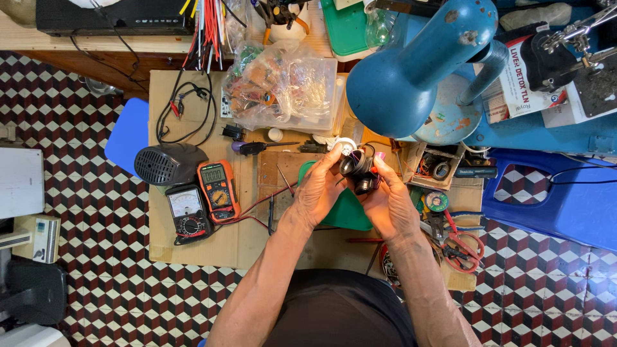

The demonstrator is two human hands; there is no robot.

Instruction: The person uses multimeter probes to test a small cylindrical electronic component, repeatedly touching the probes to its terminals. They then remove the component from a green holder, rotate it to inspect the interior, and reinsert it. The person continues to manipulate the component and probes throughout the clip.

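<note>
I see both hands, left hand (319, 191) and right hand (387, 204), gripping a small black rounded plastic part (357, 171) below the blue metal lamp (418, 71).

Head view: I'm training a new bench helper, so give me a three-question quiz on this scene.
1. True or false: both hands grip the small black part.
2. Which meter lies nearer the left hand? A) orange multimeter B) black analog meter
3. What colour is the lamp shade above the right hand?

Key: 1 true; 2 A; 3 blue.
</note>
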